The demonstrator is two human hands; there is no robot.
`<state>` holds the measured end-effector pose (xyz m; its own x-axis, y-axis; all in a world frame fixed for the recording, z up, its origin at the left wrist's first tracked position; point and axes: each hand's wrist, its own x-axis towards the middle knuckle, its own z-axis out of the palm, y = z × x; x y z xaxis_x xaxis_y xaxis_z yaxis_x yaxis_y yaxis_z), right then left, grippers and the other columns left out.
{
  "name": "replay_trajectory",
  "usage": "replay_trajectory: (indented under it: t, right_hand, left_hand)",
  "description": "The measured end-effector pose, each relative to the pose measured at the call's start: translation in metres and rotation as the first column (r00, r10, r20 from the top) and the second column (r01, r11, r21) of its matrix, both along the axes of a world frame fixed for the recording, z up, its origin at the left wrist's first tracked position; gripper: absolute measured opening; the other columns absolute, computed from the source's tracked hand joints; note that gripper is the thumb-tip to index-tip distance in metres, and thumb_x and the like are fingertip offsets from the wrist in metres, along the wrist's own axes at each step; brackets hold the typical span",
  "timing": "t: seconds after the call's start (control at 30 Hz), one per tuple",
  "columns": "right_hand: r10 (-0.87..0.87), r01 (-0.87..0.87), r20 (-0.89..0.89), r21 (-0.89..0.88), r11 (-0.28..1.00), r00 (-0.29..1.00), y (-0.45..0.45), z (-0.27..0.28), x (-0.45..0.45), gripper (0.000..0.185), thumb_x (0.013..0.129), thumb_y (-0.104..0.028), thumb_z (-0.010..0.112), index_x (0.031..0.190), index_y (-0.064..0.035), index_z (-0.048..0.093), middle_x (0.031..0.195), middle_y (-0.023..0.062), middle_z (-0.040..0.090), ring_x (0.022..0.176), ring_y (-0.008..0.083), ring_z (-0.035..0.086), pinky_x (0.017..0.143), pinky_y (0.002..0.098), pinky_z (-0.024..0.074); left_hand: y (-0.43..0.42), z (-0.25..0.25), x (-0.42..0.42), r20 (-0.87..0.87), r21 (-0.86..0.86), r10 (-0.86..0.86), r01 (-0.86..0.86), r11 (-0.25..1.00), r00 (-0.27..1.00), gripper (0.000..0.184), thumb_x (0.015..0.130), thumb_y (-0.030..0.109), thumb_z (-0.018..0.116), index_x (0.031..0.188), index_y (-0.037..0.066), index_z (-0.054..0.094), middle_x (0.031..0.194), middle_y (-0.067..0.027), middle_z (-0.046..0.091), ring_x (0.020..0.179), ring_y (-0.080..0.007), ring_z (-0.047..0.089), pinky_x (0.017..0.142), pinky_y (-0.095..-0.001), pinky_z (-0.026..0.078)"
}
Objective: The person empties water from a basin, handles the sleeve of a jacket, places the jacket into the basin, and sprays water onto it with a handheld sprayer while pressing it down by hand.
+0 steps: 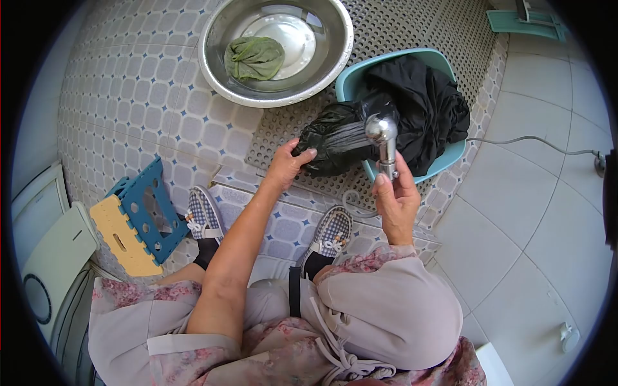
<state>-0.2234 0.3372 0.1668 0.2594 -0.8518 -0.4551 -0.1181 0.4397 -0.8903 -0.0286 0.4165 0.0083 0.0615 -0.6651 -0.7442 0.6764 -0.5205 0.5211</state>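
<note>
My right hand (397, 198) is closed around the handle of a chrome shower head (382, 130). Water sprays from it leftward onto wet black fabric (335, 132). My left hand (286, 166) grips the near left edge of that fabric, thumb on top. Most of the black cloth lies heaped in a turquoise plastic basin (440, 168), and part hangs over its left rim. What kind of garment it is, I cannot tell. A large steel basin (209, 74) stands behind to the left, with a crumpled green cloth (255, 58) in it.
Under the basins lies a grey perforated mat (273, 138). A blue and yellow folding stool (138, 215) stands at the left, near my feet. A thin hose (534, 138) runs to the right wall. A low tiled step (270, 186) crosses in front of my shoes.
</note>
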Motion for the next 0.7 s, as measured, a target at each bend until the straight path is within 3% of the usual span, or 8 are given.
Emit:
replay_trajectory:
  t: [0.03,0.07,0.17,0.27,0.33,0.5,0.6,0.7]
  right_hand:
    - [-0.047,0.047,0.034,0.003,0.999,0.998,-0.002,-0.001,0.001,0.054,0.092,-0.002,0.061,0.142,-0.0025,0.041,0.106,0.0023,0.061,0.082,0.0061,0.055,0.074,0.0204,0.0472]
    - [-0.074,0.075,0.013,-0.054,0.996,0.997,-0.002,-0.002,0.005,0.053,0.092,-0.008,0.062,0.141,-0.004,0.043,0.115,0.009,0.064,0.067,0.0038,0.054,0.043,0.0149,0.0365]
    - [-0.071,0.076,0.069,-0.073,0.994,0.995,-0.004,-0.004,0.006,0.054,0.092,-0.008,0.063,0.142,-0.0035,0.042,0.111,0.008,0.064,0.066,0.0046,0.054,0.046,0.0158,0.0381]
    - [-0.04,0.035,0.154,0.035,0.999,0.987,-0.002,-0.007,0.007,0.055,0.092,-0.008,0.064,0.142,-0.0035,0.042,0.106,0.0066,0.064,0.067,0.0059,0.053,0.05,0.0174,0.0401]
    - [0.029,-0.038,0.101,0.092,0.995,0.995,0.001,-0.006,0.005,0.056,0.092,-0.008,0.064,0.142,-0.0032,0.041,0.104,0.0061,0.063,0.068,0.0068,0.053,0.053,0.0183,0.0413]
    - [0.014,-0.025,0.117,0.094,0.995,0.993,0.006,-0.002,0.008,0.056,0.091,-0.006,0.064,0.142,-0.0028,0.042,0.107,0.0074,0.063,0.071,0.0078,0.054,0.053,0.018,0.0408]
    - [-0.033,0.024,0.107,0.081,0.996,0.994,0.006,-0.003,0.007,0.056,0.09,-0.005,0.064,0.142,-0.0029,0.042,0.108,0.0077,0.063,0.071,0.0078,0.055,0.051,0.0177,0.0402]
    - [-0.074,0.06,0.117,0.121,0.991,0.99,0.007,0.0,0.008,0.056,0.09,-0.008,0.066,0.141,-0.0035,0.043,0.097,-0.0003,0.061,0.072,0.0044,0.054,0.056,0.0169,0.0398]
  left_hand:
    - [0.001,-0.002,-0.004,0.0,-0.057,0.042,-0.042,0.998,0.999,0.048,0.083,0.017,0.074,0.124,0.0,0.055,0.104,-0.0049,0.066,0.091,-0.0141,0.063,0.085,-0.0279,0.051]
    - [0.001,-0.005,-0.008,-0.003,-0.112,0.084,-0.084,0.99,0.996,0.048,0.083,0.015,0.074,0.124,0.0,0.054,0.104,-0.0047,0.066,0.092,-0.0144,0.063,0.085,-0.0281,0.051]
    - [-0.009,0.014,-0.02,0.196,-0.118,0.259,-0.239,0.964,0.946,0.049,0.082,0.026,0.076,0.119,0.0,0.059,0.101,-0.0077,0.066,0.089,-0.0127,0.061,0.082,-0.0262,0.05]
    - [-0.008,-0.005,-0.022,0.455,-0.099,0.124,-0.089,0.991,0.882,0.045,0.083,0.028,0.076,0.116,0.0,0.061,0.098,-0.0084,0.067,0.087,-0.0116,0.061,0.081,-0.0248,0.048]
    - [-0.015,0.0,-0.018,0.454,-0.044,0.023,-0.003,0.999,0.891,0.045,0.082,0.025,0.077,0.114,-0.001,0.06,0.095,-0.0061,0.066,0.086,-0.0115,0.059,0.08,-0.024,0.048]
    - [-0.044,0.011,-0.023,0.059,-0.053,0.226,-0.223,0.973,0.972,0.037,0.083,0.024,0.075,0.105,-0.003,0.064,0.096,-0.0088,0.066,0.084,-0.0132,0.061,0.075,-0.0274,0.049]
    - [-0.055,0.012,-0.031,-0.068,-0.062,0.402,-0.406,0.912,0.913,0.038,0.086,0.017,0.072,0.118,0.002,0.059,0.096,-0.0085,0.065,0.092,-0.0139,0.062,0.077,-0.0287,0.05]
    - [-0.058,0.015,-0.04,-0.033,0.003,0.515,-0.515,0.857,0.857,0.04,0.088,0.021,0.07,0.116,-0.004,0.058,0.099,-0.0099,0.064,0.088,-0.0154,0.059,0.075,-0.0328,0.05]
